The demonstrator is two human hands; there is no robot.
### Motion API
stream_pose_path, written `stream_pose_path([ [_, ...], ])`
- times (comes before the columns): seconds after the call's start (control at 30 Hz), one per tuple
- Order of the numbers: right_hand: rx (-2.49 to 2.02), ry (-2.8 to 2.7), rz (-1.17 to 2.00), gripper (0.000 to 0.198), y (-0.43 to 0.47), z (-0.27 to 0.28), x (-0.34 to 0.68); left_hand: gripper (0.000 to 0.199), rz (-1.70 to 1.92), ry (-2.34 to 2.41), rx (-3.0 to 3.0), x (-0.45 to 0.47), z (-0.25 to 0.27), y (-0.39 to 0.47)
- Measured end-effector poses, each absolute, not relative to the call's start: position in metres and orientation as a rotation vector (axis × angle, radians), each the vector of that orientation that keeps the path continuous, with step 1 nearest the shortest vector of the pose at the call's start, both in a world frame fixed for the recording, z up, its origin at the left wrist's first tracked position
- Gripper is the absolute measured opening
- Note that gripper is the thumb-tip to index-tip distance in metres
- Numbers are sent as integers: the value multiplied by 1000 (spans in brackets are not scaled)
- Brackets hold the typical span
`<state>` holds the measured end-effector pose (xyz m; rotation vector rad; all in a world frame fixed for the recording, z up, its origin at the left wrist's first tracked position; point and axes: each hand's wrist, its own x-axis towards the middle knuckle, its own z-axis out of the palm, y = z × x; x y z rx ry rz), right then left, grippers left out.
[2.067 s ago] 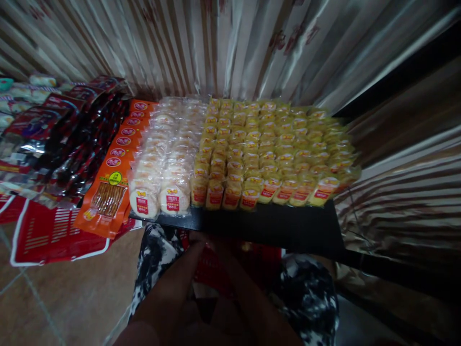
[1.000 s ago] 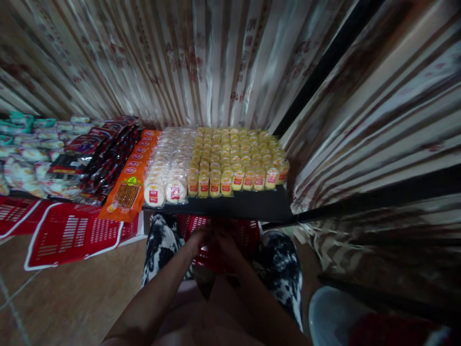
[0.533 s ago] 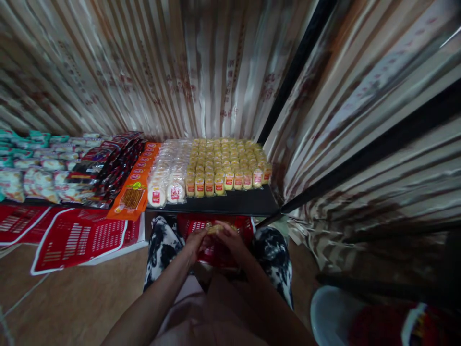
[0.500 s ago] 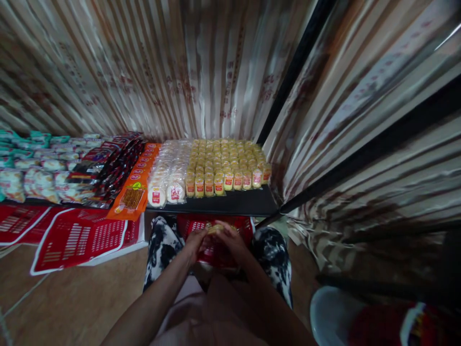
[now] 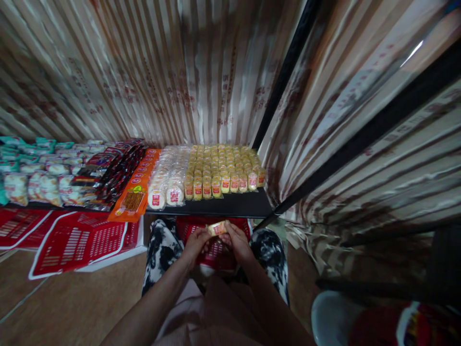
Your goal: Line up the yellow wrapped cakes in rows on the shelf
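Note:
Between my knees, a small yellow wrapped snack cake with a red label is held level by both hands. My left hand pinches its left end; my right hand grips the right end. Below them sits a red basket, partly covered by my hands. In front, on a black shelf, stand tight rows of similar yellow snack cakes. Left of these are rows of round white wrapped cakes.
An orange snack packet overhangs the shelf edge beside dark red packets and white-and-teal packets. Black poles and striped sheeting close off the back and right. Red printed sheets lie low left; a white tub stands lower right.
The snack cake has turned in my hands so its red label now shows. Both hands remain above the basket. The view has shifted slightly.

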<state>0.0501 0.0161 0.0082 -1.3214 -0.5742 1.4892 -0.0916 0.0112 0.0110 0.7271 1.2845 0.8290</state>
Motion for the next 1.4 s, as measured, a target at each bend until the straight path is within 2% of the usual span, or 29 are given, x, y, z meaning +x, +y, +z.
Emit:
stream_pose_path([
  [0.27, -1252, -465, 1551, 30, 14, 16, 47, 32, 937, 1271, 741, -81, 19, 16],
  [0.53, -1184, -566, 1465, 41, 16, 22, 49, 31, 938, 1249, 704, -70, 25, 20],
  [0.7, -1178, -754, 1400, 39, 20, 17, 50, 33, 1008, 1248, 672, -54, 30, 28],
  [0.8, -1250, -836, 1297, 36, 24, 15, 53, 36, 1024, 1222, 728, -43, 29, 34],
  [0.97, -1337, -966, 1107, 36, 43, 20, 71, 25, 1045, 1344, 1022, -36, 30, 47],
  [1.17, -1621, -1265, 726, 35, 81, 31, 96, 26, 1080, 1452, 1606, -34, 45, 64],
  [1.4, -1736, -1410, 552, 34, 110, 29, 93, 35, 961, 1414, 1833, -25, 46, 74],
])
